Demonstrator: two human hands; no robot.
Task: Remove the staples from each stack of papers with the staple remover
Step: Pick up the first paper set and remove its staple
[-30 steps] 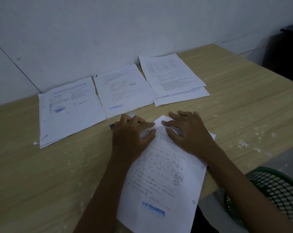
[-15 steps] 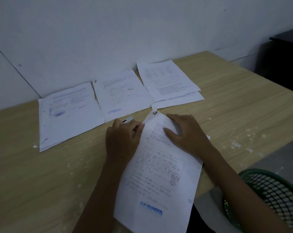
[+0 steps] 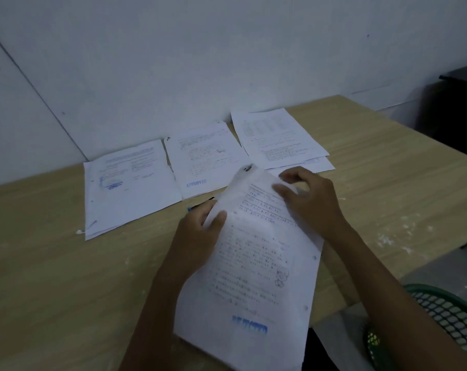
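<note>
Wooden table, three paper stacks

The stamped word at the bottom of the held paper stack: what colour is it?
Blue stamp, clearest in the head view.
</note>
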